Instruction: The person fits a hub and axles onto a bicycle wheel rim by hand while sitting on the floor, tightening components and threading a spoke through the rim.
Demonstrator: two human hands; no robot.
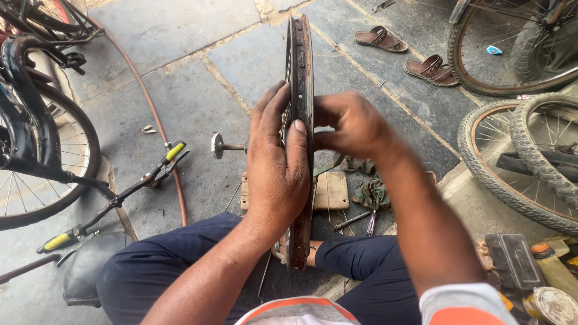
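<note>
A rusty bare bicycle wheel rim stands upright, edge-on, between my knees. My left hand lies flat against its left side, thumb over the rim's edge. My right hand pinches the rim's right side with closed fingers; what the fingertips hold is hidden. The wheel's axle, with a round nut end, sticks out to the left of the rim. I sit on the stone floor in dark blue trousers.
A black bicycle stands at left, with a tool with yellow grips and a reddish hose beside it. Tyred wheels lie at right. Sandals sit beyond. A wooden block, rags and small tools lie below the rim.
</note>
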